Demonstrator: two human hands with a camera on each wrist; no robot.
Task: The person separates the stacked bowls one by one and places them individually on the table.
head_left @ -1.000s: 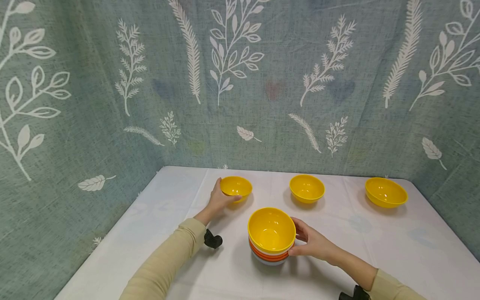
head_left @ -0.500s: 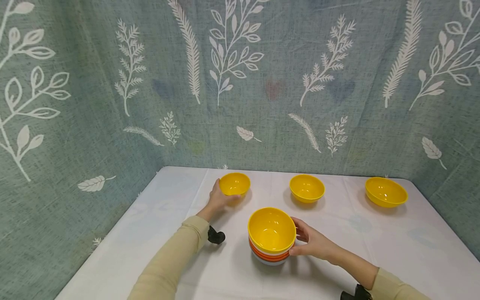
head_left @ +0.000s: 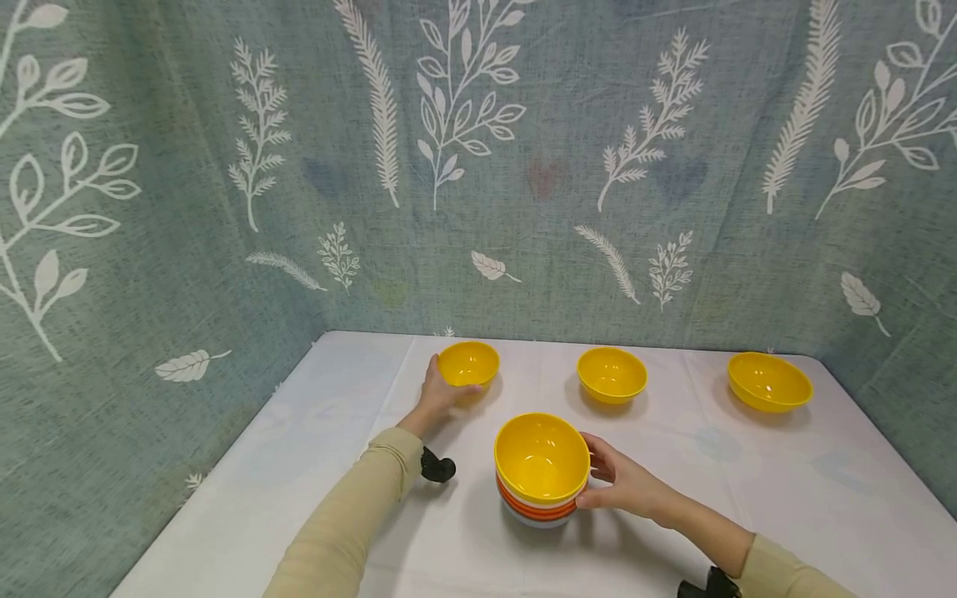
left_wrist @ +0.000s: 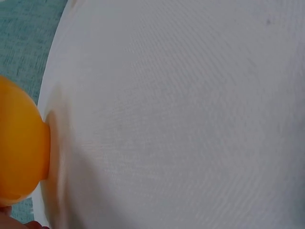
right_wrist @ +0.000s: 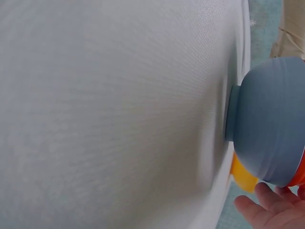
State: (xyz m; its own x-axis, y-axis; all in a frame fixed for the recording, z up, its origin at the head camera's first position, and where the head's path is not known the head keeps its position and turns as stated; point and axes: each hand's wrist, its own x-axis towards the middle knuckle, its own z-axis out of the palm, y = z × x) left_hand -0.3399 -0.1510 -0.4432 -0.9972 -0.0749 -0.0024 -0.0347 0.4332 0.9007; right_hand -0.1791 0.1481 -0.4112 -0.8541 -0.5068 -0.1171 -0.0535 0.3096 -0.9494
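Left hand: the left hand (head_left: 439, 394) grips the far-left yellow bowl (head_left: 469, 365), thumb along the near side, fingers round the left of the rim
Far-left bowl: upright near the back edge of the white-covered table (head_left: 643, 556); from the left wrist its foot sits close to the cloth, resting or just lifted, I cannot tell
Right hand: the right hand (head_left: 620, 482) curves round the right side of the bowl stack (head_left: 542, 465), thumb nearer the body, fingertips behind
Stack: stands nearer the person; yellow on top, white and orange bands below, a blue-grey bowl (right_wrist: 269, 119) at the bottom with its foot on the cloth
Other yellow bowls: the middle yellow bowl (head_left: 611, 376) and the right yellow bowl (head_left: 769, 382), both upright along the back, well apart, untouched
Step in hand: my reading, one bowl being handled while the stack is steadied
Next move calls for: if the stack is its destination, clear height over the top rim, then a level lowering, right hand bracing; if it stays at the back, a flat foot and a gentle release
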